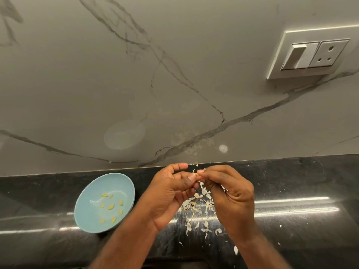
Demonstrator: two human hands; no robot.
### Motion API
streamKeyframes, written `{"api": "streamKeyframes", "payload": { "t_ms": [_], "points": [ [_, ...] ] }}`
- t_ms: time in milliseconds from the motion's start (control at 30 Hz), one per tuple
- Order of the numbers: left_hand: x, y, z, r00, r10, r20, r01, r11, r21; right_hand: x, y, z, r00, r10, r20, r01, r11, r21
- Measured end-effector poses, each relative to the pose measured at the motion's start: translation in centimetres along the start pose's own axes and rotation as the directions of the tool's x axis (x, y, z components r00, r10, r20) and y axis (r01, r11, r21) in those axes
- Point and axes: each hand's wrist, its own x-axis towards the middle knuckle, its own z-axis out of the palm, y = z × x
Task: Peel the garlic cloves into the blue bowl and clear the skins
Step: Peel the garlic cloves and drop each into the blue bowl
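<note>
Wall (pixel 174 74): grey-veined marble backsplash rising behind the counter.
Counter (pixel 301 183): glossy black stone across the whole width below the wall.
Switch plate (pixel 310 53): white, one switch and one socket, on the wall at upper right, well apart from the hands.
Blue bowl (pixel 124 183): on the counter, just left of the left wrist.
Left hand (pixel 169 193): fingers curled, thumb and fingers pinching the garlic clove (pixel 196 174).
Right hand (pixel 231 193): fingers curled, fingertips pinching the same clove from the right.
Skins (pixel 196 208): white flakes scattered on the counter under and between the hands, partly hidden by them.
Peeled cloves (pixel 111 206): about ten yellowish pieces on the bowl's floor.
Garlic clove: mostly hidden by fingertips, held above the skins, right of the bowl.
</note>
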Motion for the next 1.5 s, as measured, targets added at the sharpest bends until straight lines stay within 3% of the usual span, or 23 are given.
{"api": "streamKeyframes", "payload": {
  "t_ms": [100, 233, 367, 500, 600, 733, 867, 967, 1033, 1100, 1167, 1200, 1300, 1400, 1500],
  "points": [
    [0.1, -0.4, 0.3, 0.999, -0.050, 0.006, 0.050, 0.991, -0.125, -0.2, -0.2, 0.4, 0.993, 0.085, -0.085, -0.075, 0.991, 0.112],
    [0.6, -0.7, 0.0, 0.995, 0.014, -0.096, -0.024, 0.994, -0.108, 0.4, -1.2, 0.7, 0.897, 0.410, -0.165, -0.322, 0.862, 0.391],
    [1.0, -0.9, -0.3, 0.983, 0.108, -0.147, -0.110, 0.994, -0.003, 0.8, -0.8, 0.2, 0.808, 0.581, -0.097, -0.509, 0.772, 0.381],
    [0.6, -1.0, -0.2, 0.971, 0.183, -0.153, -0.153, 0.969, 0.192, 0.7, -0.1, 0.3, 0.768, 0.615, 0.181, -0.637, 0.702, 0.318],
    [0.3, -1.1, -0.2, 0.968, 0.185, -0.168, -0.139, 0.957, 0.254, 0.3, 0.1, 0.6, 0.766, 0.602, 0.226, -0.643, 0.708, 0.294],
    [0.4, -1.9, -0.5, 0.974, 0.059, -0.218, -0.062, 0.998, -0.009, -0.2, 0.3, 1.2, 0.834, 0.520, 0.185, -0.552, 0.775, 0.309],
    [0.5, -2.6, -1.0, 0.972, -0.087, -0.220, 0.014, 0.950, -0.311, -1.0, 0.7, 2.0, 0.903, 0.395, 0.170, -0.424, 0.882, 0.206],
    [0.5, -3.0, -1.3, 0.966, -0.097, -0.238, -0.004, 0.920, -0.392, -1.7, 1.1, 2.6, 0.906, 0.374, 0.199, -0.406, 0.901, 0.154],
    [0.4, -3.7, -1.6, 0.948, -0.007, -0.320, -0.080, 0.963, -0.259, -1.9, 1.6, 3.4, 0.873, 0.409, 0.264, -0.444, 0.892, 0.085],
    [0.4, -4.9, -2.1, 0.876, 0.238, -0.420, -0.200, 0.971, 0.134, -2.1, 2.4, 4.4, 0.821, 0.484, 0.302, -0.509, 0.861, 0.004],
    [0.4, -6.2, -2.8, 0.778, 0.495, -0.387, -0.279, 0.824, 0.492, -2.5, 3.4, 5.6, 0.777, 0.559, 0.290, -0.566, 0.822, -0.067],
    [0.2, -6.8, -3.2, 0.742, 0.571, -0.351, -0.299, 0.751, 0.589, -2.7, 3.8, 6.3, 0.757, 0.589, 0.282, -0.588, 0.803, -0.097],
    [0.1, -8.2, -4.9, 0.694, 0.640, -0.331, -0.293, 0.670, 0.682, -2.8, 4.7, 8.0, 0.660, 0.685, 0.307, -0.709, 0.704, -0.045],
    [0.1, -8.9, -6.8, 0.740, 0.538, -0.404, -0.243, 0.774, 0.585, -2.0, 4.8, 9.4, 0.550, 0.745, 0.378, -0.825, 0.556, 0.104],
    [0.4, -10.1, -9.5, 0.771, 0.448, -0.453, -0.109, 0.793, 0.599, -1.0, 4.0, 11.2, 0.537, 0.729, 0.423, -0.840, 0.509, 0.190]
  ]
}}
